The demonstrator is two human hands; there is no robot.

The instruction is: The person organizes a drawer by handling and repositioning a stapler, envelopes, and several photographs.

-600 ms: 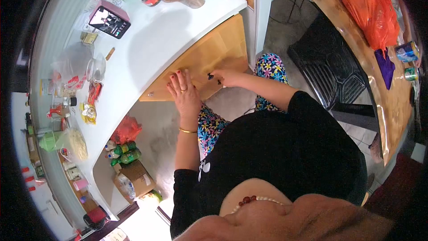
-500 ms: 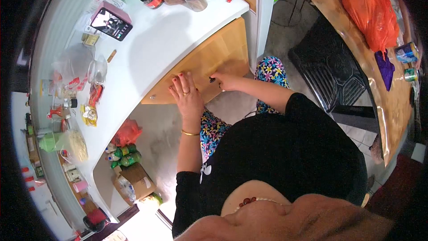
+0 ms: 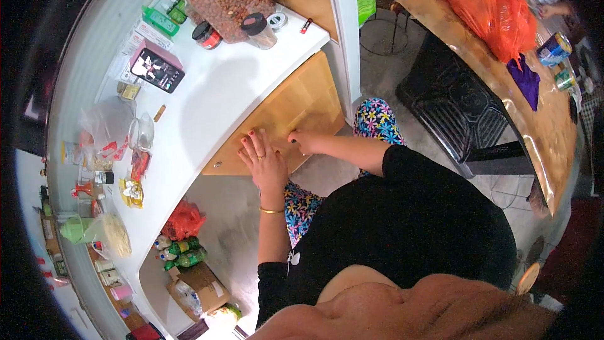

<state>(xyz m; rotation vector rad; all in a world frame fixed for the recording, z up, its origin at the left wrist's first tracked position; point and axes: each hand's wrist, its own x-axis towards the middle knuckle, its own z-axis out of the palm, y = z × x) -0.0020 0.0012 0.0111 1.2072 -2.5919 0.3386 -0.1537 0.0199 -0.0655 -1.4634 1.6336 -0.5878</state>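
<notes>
The pale wooden panel (image 3: 299, 104) lies directly under both hands, just below the front edge of the white counter (image 3: 195, 126), with its right end near the counter's right corner. The left hand (image 3: 267, 162) rests on its lower part, palm down, the fingers extended and slightly spread, near the bottom edge. The right hand (image 3: 305, 143) touches the panel farther right, also near that bottom edge; its fingers are curled together at a small dark fitting (image 3: 292, 141), and whether they pinch it or only touch it I cannot tell. The left forearm rises almost straight from below, with a gold bracelet (image 3: 272, 211) at the wrist, while the right forearm crosses nearly level from the right, elbow bent. A round metal lock (image 3: 218, 164) sits at the panel's left corner, left of the left fingertips. The panel's right edge comes close to a white post (image 3: 345, 31) and to the right leg of the flowered trousers (image 3: 377, 119). Grey floor (image 3: 327, 176) shows between the panel's bottom edge and the legs. On the counter, a phone (image 3: 157, 70) leans well back from the front edge.
</notes>
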